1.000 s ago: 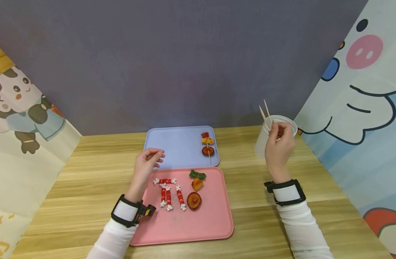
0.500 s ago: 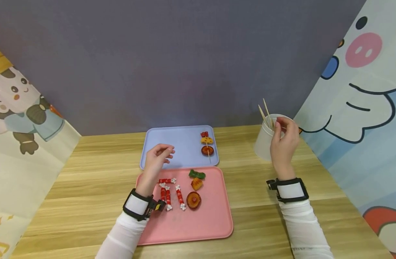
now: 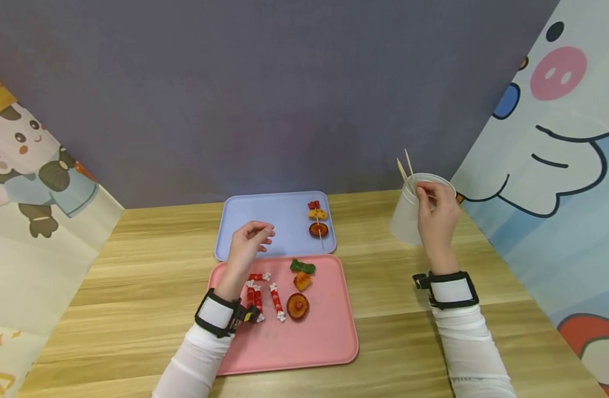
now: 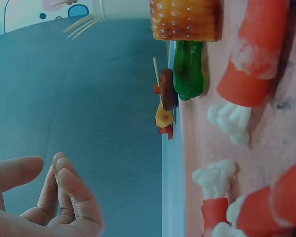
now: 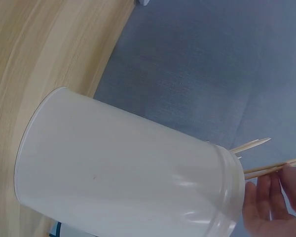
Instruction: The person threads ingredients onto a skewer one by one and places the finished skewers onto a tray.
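My right hand [image 3: 437,218] is at the mouth of a white cup [image 5: 123,163] and pinches wooden skewers [image 5: 266,170] between thumb and fingertips. Other skewers [image 3: 403,174] lean out over the cup's rim. Loosely curled and holding nothing, my left hand [image 3: 247,243] hovers where the blue tray [image 3: 264,207] meets the pink tray [image 3: 324,342]. Behind it, on the blue tray, lies a loaded skewer [image 3: 318,220] with a red piece, a yellow piece and a brown round slice.
On the pink tray are several red-and-white toy bone pieces [image 3: 277,303], a green pepper [image 3: 302,267], a corn piece [image 3: 302,281] and a brown mushroom-like slice [image 3: 298,307]. A grey wall [image 3: 284,110] stands behind the wooden table [image 3: 389,309], with cartoon panels at both sides.
My left hand has shifted right, over the join of the two trays. The right hand has moved slightly right at the cup's mouth. The food pieces have stayed put.
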A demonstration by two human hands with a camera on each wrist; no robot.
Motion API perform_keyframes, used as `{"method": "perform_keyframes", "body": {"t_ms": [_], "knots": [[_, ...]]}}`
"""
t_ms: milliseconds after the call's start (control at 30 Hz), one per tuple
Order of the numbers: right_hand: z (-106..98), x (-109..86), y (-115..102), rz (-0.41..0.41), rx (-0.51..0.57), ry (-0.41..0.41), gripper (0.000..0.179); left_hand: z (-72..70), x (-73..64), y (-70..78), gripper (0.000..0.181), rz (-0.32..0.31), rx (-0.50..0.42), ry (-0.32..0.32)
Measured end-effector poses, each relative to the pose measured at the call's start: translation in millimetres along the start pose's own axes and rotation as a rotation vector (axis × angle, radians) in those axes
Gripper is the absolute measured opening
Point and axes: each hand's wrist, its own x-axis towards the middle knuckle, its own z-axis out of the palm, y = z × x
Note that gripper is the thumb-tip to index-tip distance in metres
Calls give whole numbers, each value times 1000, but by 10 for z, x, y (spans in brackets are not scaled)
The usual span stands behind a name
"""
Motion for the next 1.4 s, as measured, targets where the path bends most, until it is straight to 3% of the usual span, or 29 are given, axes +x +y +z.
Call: {"method": "perform_keyframes", "body": {"t_ms": [200, 700, 1033, 1200, 1400], "knots": [[-10, -2, 9, 10, -19, -16, 22, -4, 8, -10, 22, -35, 28, -12], [-30, 31, -30, 41, -25, 39, 25, 3, -3, -23, 24, -48, 40, -26], [-47, 45, -71, 32, -13, 136, 32, 18, -20, 40, 26, -48, 31, -50], [-63, 51, -98, 33, 10, 159, 37, 60, 7, -9, 22, -41, 32, -41], [-133, 102, -165, -16, 52, 260, 28, 85, 17, 40, 28, -22, 38, -46]]}}
